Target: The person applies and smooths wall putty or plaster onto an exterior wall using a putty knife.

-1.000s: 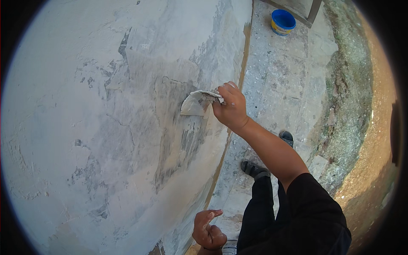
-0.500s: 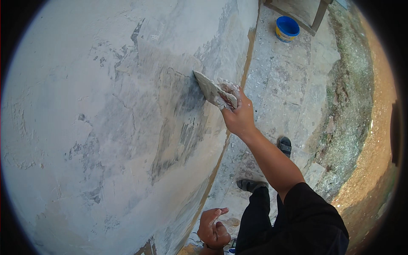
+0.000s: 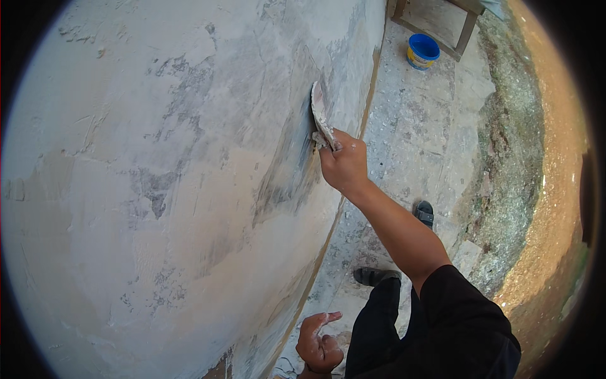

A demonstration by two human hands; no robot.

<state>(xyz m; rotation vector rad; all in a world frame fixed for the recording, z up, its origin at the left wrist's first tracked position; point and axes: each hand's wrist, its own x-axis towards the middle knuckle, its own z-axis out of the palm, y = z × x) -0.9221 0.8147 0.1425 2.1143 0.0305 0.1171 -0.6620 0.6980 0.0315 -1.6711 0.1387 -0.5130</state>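
Note:
My right hand is closed round a putty knife smeared with white paste. Its wide blade stands nearly edge-on to my view, against the plastered wall on the left. Around the blade the wall shows a dark grey streaked patch, with off-white filler beside it. White paste clings to my fingers and to the tool. Low in the view, my left hand hangs near the foot of the wall, one finger stretched out with paste on it and the others curled in. I see nothing held in it.
A blue bucket with a yellow label stands on the paste-spattered paving. Beyond it is a wooden frame. My sandalled feet are below. Mossy ground and orange soil run along the right.
The putty knife has turned from slanting left to almost upright along the wall, and my right hand has shifted slightly left. My view has moved a little. The left hand keeps its pose.

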